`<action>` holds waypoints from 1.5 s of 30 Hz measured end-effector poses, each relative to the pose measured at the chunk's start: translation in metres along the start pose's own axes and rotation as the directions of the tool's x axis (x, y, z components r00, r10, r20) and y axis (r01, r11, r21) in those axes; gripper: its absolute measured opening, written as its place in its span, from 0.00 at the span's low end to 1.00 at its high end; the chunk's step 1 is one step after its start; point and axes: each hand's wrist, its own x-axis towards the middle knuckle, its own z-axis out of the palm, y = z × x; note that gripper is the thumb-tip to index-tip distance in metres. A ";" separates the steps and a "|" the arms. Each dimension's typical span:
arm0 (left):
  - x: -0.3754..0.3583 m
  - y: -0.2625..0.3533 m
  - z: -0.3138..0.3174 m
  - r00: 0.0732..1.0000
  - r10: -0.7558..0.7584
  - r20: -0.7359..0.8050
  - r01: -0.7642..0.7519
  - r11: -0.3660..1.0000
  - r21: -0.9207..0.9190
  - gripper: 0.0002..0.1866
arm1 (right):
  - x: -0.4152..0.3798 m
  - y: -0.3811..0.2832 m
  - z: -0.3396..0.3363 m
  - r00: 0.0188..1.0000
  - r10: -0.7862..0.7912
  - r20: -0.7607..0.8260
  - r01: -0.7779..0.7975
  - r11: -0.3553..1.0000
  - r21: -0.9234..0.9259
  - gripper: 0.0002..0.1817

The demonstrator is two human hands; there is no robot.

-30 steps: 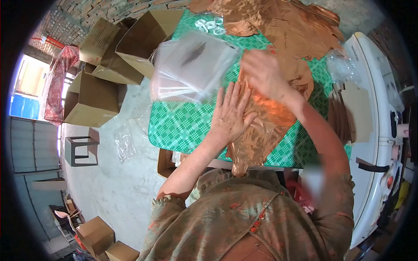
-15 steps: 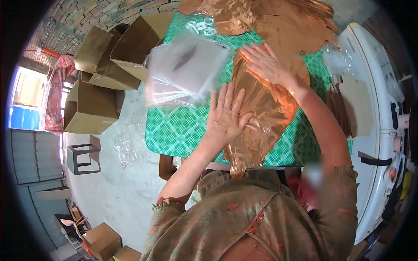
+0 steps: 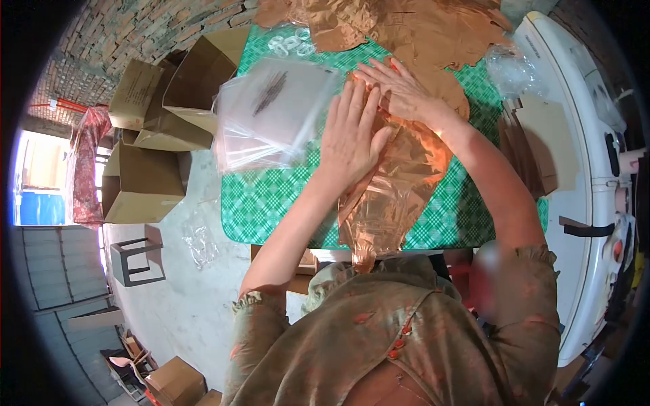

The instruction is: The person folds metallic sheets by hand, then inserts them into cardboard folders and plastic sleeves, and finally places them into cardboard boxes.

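While both palms lie flat with fingers spread, gripping nothing, the left hand (image 3: 349, 139) and right hand (image 3: 399, 91) press a copper foil balloon (image 3: 396, 183) onto the green checked surface (image 3: 271, 196). Just left sits a stack of clear bags (image 3: 271, 111).

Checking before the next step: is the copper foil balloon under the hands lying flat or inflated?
Flat. The foil balloon lies spread on the green checked table, with left hand and right hand pressed open-palmed on it.
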 end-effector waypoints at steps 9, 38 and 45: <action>-0.006 0.006 0.033 0.996 -0.036 0.080 0.035 0.999 0.016 0.42 | 0.001 0.004 0.011 0.999 0.003 -0.046 -0.005 1.000 -0.031 0.31; -0.009 -0.007 0.052 0.977 -0.080 0.198 0.079 0.997 0.012 0.36 | -0.153 -0.118 -0.048 0.881 -0.261 -0.394 0.350 0.921 0.172 0.23; -0.009 -0.013 0.061 0.980 -0.008 0.199 -0.025 0.986 0.163 0.36 | -0.137 -0.162 -0.043 0.883 -0.397 -0.250 0.462 0.831 0.310 0.34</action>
